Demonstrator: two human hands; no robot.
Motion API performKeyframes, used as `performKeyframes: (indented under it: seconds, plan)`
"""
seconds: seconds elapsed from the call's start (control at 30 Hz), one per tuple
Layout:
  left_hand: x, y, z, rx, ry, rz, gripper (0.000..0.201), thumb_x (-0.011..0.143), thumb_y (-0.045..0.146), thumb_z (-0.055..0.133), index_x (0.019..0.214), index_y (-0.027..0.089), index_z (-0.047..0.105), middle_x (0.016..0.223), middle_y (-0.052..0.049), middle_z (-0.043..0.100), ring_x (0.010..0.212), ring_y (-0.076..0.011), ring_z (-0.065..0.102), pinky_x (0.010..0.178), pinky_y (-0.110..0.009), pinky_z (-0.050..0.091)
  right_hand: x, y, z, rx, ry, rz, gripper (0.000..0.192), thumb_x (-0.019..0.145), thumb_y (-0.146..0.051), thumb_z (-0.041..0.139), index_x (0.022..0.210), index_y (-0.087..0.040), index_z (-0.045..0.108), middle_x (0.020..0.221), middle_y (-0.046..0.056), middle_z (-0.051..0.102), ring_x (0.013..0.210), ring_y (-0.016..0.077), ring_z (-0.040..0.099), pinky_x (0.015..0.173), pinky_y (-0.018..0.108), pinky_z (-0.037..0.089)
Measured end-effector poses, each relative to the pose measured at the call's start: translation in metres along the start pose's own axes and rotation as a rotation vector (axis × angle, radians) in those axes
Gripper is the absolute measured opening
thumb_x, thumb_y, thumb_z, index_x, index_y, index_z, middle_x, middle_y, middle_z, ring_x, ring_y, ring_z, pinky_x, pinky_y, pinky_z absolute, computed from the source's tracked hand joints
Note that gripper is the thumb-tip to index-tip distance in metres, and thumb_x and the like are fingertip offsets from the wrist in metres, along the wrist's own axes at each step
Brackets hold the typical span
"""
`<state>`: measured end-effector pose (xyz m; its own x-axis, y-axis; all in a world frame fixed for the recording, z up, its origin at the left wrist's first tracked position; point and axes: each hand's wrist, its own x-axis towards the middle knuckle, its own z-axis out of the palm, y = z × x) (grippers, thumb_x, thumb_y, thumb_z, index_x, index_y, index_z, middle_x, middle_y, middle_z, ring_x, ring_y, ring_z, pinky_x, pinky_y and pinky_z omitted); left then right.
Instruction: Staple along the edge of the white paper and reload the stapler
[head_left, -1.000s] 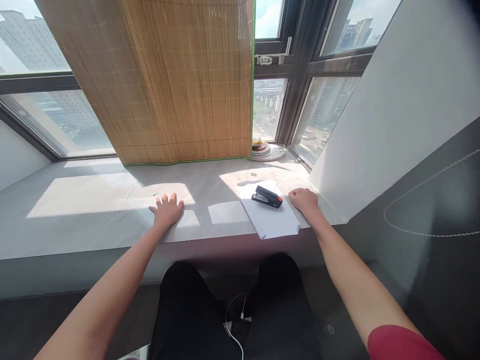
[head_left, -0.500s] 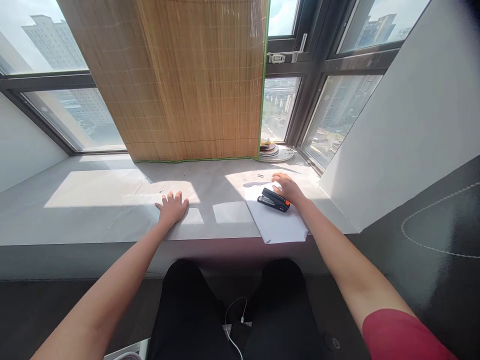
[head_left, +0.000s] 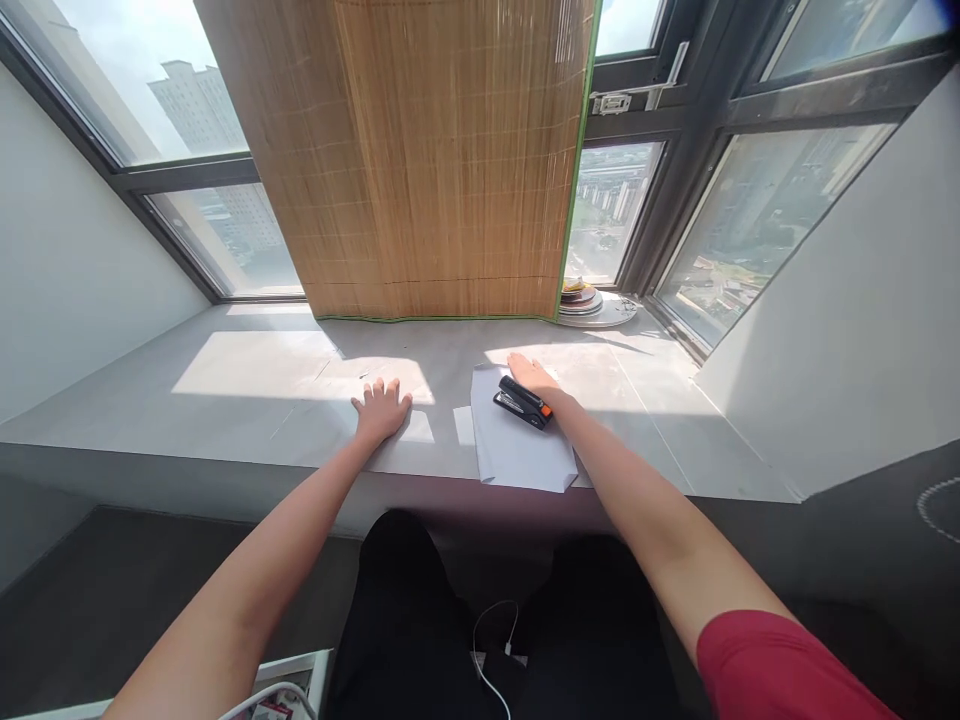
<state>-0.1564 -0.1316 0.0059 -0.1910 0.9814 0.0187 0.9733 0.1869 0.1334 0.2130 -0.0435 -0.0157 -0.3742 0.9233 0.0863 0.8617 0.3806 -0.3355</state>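
Note:
My left hand (head_left: 383,410) lies palm down on the pale windowsill (head_left: 247,425), fingers spread and holding nothing. A black stapler (head_left: 517,398) with an orange tip rests on white paper sheets (head_left: 514,460) near the sill's front edge. My right hand (head_left: 531,374) reaches past the stapler to the far edge of the paper, fingers stretched out flat and pointing left. The wrist is close beside the stapler; whether it touches it I cannot tell. Whatever lies beneath the right palm is hidden.
A bamboo blind (head_left: 450,180) with green edging hangs down to the sill. Stacked plates (head_left: 589,305) stand behind it at the right, by the window frame. A white cable (head_left: 487,680) runs between my legs, and a white cart or rack (head_left: 300,665) shows at the lower left.
My view has swung left. My right hand has moved left and flattened, and the paper with the stapler has shifted left along the sill. Small metal bits beyond the paper no longer show.

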Motion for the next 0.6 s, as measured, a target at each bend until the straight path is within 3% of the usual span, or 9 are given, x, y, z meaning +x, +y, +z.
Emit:
performKeyframes:
  seconds: [0.17,0.27,0.33,0.47,0.6]
  plan:
    - [-0.002,-0.048,-0.018,0.076,-0.147,0.231,0.067,0.112,0.045,0.027,0.175,0.026,0.037,0.185,-0.011,0.027,0.17,-0.0381,0.025,0.133,-0.064,0.027,0.044,-0.105,0.034,-0.015,-0.017,-0.08,0.06,0.114,-0.031,0.04,0.168,-0.004,0.043,0.18,0.025,0.031,0.17,0.0355,0.028,0.138,0.061,0.021]
    - [-0.009,-0.079,-0.022,0.08,-0.13,0.268,0.066,0.113,0.051,0.023,0.176,0.035,0.033,0.187,-0.002,0.021,0.173,-0.0378,0.015,0.135,-0.068,0.019,0.063,-0.149,0.049,-0.014,-0.029,-0.137,0.063,0.114,-0.033,0.038,0.169,-0.002,0.04,0.18,0.026,0.029,0.17,0.0373,0.029,0.137,0.063,0.024]
    - [-0.012,-0.089,-0.021,0.062,-0.128,0.23,0.067,0.113,0.056,0.019,0.177,0.039,0.03,0.188,0.001,0.016,0.173,-0.0407,0.009,0.134,-0.074,0.014,0.071,-0.166,0.057,-0.002,-0.025,-0.166,0.062,0.114,-0.034,0.041,0.169,-0.006,0.042,0.18,0.024,0.032,0.17,0.0364,0.03,0.137,0.063,0.026]
    - [-0.01,-0.089,-0.015,0.037,-0.142,0.229,0.068,0.112,0.057,0.017,0.177,0.04,0.029,0.188,0.003,0.014,0.174,-0.0382,0.007,0.135,-0.073,0.011,0.08,-0.185,0.064,0.051,0.017,-0.18,0.064,0.11,-0.032,0.048,0.169,-0.009,0.042,0.18,0.022,0.033,0.169,0.0362,0.03,0.137,0.06,0.025]
    - [-0.007,-0.089,-0.013,0.041,-0.127,0.225,0.069,0.112,0.055,0.017,0.177,0.037,0.032,0.187,0.002,0.018,0.174,-0.0365,0.008,0.136,-0.072,0.013,0.078,-0.19,0.053,0.109,0.222,-0.15,0.064,0.111,-0.027,0.043,0.171,-0.006,0.037,0.182,0.018,0.032,0.169,0.0297,0.03,0.136,0.046,0.031]
